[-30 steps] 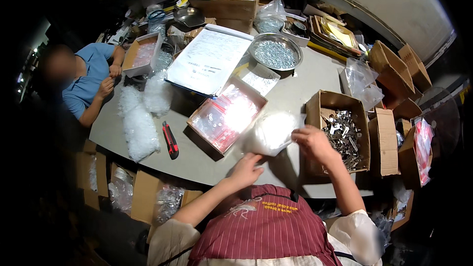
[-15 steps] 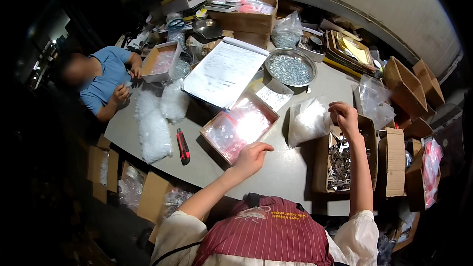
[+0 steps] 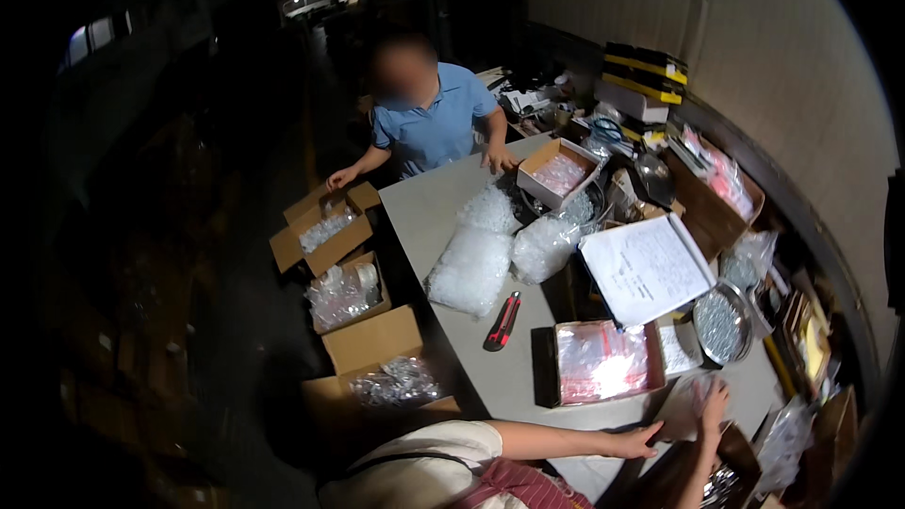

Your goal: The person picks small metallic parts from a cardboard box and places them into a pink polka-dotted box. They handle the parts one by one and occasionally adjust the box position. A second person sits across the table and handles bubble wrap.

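My left hand [image 3: 637, 441] reaches across the table with its fingers stretched out, its tips close to a clear plastic bag of white pieces [image 3: 677, 413]. On the bag's right side is my right hand [image 3: 715, 403], its fingers bent against the plastic; they appear to grip it, though the fingertips are partly hidden. Just behind the bag stands a cardboard box [image 3: 657, 379] filled with flat clear bags with red edges. Below my right hand, a box of shiny metal parts [image 3: 721, 485] is partly covered by my forearm.
A red-and-black utility knife [image 3: 502, 322] lies near bags of white pieces [image 3: 468, 269]. A clipboard [image 3: 646, 269] and a metal bowl of small parts [image 3: 724, 323] are farther back. Open cartons [image 3: 372, 339] line the table's left side. A co-worker [image 3: 434, 123] stands at the far end.
The view has swung left, shifting the table to the right. My left hand has left the box of flat bags for the white-piece bag, and my right hand now touches that bag. The co-worker's hand reaches a carton.
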Motion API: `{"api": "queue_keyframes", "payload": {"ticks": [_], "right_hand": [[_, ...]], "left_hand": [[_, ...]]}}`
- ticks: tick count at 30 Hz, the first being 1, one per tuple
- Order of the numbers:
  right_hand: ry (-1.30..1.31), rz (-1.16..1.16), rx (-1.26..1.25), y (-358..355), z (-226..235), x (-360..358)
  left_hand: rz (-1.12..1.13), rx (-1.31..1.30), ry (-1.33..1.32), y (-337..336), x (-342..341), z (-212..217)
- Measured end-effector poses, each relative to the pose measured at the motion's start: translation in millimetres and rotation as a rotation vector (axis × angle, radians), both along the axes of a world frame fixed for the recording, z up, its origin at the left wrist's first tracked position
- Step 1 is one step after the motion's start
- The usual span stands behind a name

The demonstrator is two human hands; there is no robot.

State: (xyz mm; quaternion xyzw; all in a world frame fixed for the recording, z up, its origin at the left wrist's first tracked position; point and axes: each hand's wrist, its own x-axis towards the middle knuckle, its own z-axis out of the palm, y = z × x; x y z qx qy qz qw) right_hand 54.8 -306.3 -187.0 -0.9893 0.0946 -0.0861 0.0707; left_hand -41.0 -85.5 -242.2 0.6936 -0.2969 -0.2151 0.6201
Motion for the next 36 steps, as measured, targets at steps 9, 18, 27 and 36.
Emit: {"api": "queue_keyframes", "payload": {"ticks": [9,18,27,36], "right_hand": [[-0.232,0.133,0.134,-34.6,-18.7,46.8],[-0.33,0.135,0.258,-37.0,30.1,27.2],[-0.603,-0.065,1.095,-40.4,80.3,6.8],[-0.626,0.044,1.401,58.1,85.2,-59.6]], "left_hand": [[0.01,-0.004,0.047,-15.9,27.1,-2.8],[0.139,-0.039,-0.237,69.2,-3.4,6.5],[0.45,0.016,-0.776,198.9,-22.4,89.7],[0.529,0.296,-0.917,250.6,-40.7,84.8]]}}
